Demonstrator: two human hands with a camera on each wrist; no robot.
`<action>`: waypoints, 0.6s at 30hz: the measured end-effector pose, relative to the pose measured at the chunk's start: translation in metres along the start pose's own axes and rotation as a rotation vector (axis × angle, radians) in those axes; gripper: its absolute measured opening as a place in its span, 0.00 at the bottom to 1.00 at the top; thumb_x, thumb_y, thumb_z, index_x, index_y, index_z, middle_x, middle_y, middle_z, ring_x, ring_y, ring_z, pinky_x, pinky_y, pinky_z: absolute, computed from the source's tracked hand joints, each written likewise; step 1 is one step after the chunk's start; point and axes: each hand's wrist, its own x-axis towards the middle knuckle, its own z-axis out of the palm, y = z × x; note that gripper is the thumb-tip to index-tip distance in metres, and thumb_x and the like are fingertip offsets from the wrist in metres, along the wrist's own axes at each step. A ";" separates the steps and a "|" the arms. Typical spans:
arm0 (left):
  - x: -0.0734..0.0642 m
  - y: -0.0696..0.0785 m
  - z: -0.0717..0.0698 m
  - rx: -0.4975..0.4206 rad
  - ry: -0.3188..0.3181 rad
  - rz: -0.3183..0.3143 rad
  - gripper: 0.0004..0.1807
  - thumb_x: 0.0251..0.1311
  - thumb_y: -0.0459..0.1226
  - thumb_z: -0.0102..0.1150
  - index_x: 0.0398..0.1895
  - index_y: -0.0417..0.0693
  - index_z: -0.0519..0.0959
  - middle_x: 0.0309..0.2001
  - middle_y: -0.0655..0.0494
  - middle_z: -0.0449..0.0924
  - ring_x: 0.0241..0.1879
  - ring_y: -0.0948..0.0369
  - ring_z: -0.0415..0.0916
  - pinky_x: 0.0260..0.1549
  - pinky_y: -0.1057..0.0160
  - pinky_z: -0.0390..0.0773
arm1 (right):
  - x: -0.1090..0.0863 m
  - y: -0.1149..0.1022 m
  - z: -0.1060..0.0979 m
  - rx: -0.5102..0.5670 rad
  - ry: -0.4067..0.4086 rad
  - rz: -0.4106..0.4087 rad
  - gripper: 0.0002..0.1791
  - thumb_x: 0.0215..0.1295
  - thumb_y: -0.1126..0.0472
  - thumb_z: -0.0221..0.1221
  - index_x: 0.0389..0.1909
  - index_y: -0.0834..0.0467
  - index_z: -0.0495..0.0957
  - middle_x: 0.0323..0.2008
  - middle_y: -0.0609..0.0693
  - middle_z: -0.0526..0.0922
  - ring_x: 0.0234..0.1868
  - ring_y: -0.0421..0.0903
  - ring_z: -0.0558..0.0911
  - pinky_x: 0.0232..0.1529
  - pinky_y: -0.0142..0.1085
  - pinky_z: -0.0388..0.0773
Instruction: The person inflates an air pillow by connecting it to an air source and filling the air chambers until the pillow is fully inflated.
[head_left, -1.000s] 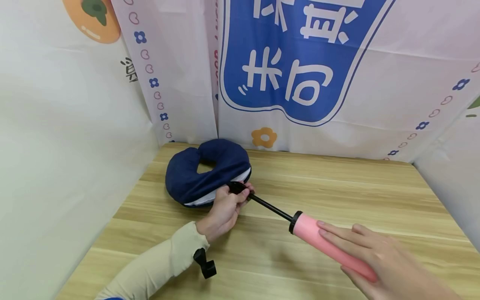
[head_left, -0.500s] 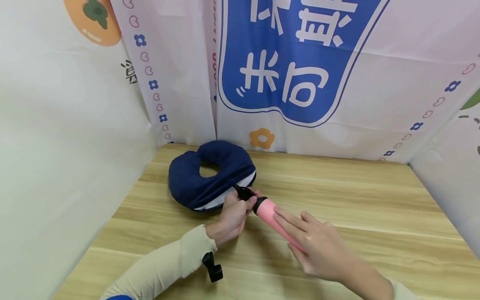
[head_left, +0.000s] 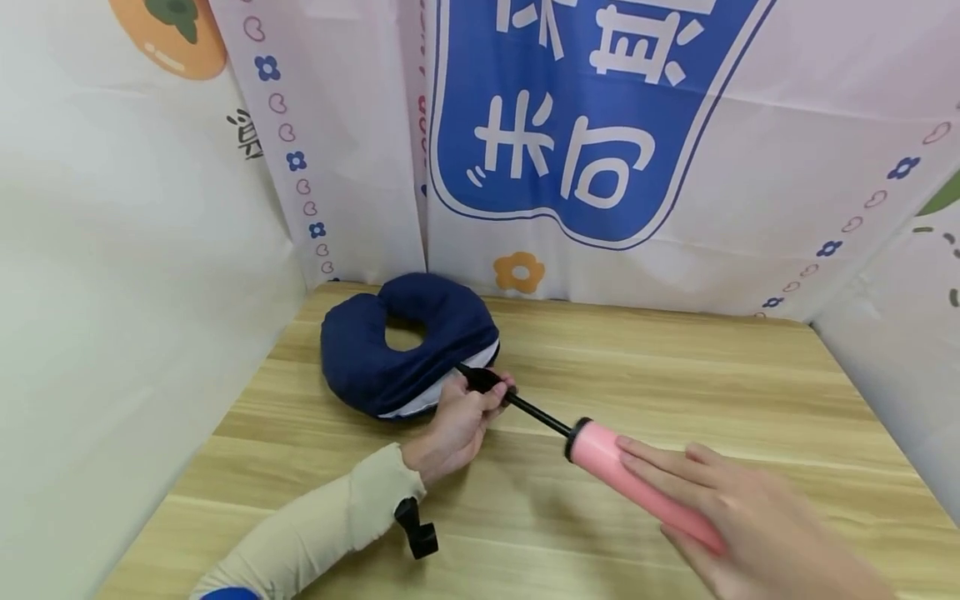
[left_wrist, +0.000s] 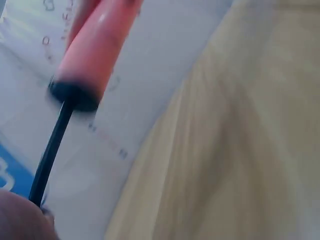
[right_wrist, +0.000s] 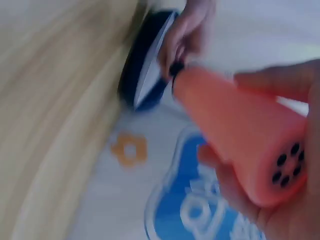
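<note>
Navy neck pillow [head_left: 450, 315] lying on worktop [head_left: 675, 367]. Left hand [head_left: 454, 423] at pillow's near right edge, pinching black end [head_left: 481, 379] of pink pump [head_left: 637, 483]; right hand [head_left: 738, 508] wrapped round its barrel [head_left: 602, 451], farther from pillow. Black rod [head_left: 538, 413] exposed between.

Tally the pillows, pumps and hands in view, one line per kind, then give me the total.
Pillow: 1, navy
Pump: 1, pink and black
Hands: 2, the left hand and the right hand, both on the pump
Total: 4
</note>
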 end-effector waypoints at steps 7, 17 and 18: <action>-0.011 -0.014 0.013 0.052 0.048 0.001 0.12 0.71 0.20 0.52 0.54 0.35 0.71 0.47 0.51 0.82 0.50 0.61 0.81 0.47 0.72 0.79 | 0.046 -0.017 0.047 -0.064 0.116 -0.036 0.39 0.48 0.57 0.71 0.68 0.45 0.81 0.68 0.36 0.81 0.36 0.41 0.77 0.19 0.27 0.60; 0.008 -0.004 -0.007 0.070 -0.041 0.001 0.13 0.69 0.20 0.57 0.53 0.33 0.74 0.45 0.52 0.83 0.47 0.62 0.85 0.51 0.66 0.85 | 0.020 0.003 0.039 0.012 0.071 -0.134 0.33 0.83 0.40 0.32 0.79 0.46 0.68 0.76 0.38 0.73 0.40 0.36 0.76 0.24 0.24 0.69; 0.008 -0.002 -0.009 0.069 -0.040 -0.008 0.12 0.69 0.20 0.57 0.53 0.34 0.74 0.45 0.52 0.83 0.47 0.62 0.85 0.51 0.67 0.85 | 0.015 0.005 0.034 0.023 0.066 -0.140 0.30 0.84 0.41 0.38 0.78 0.46 0.69 0.76 0.38 0.73 0.42 0.36 0.78 0.28 0.26 0.75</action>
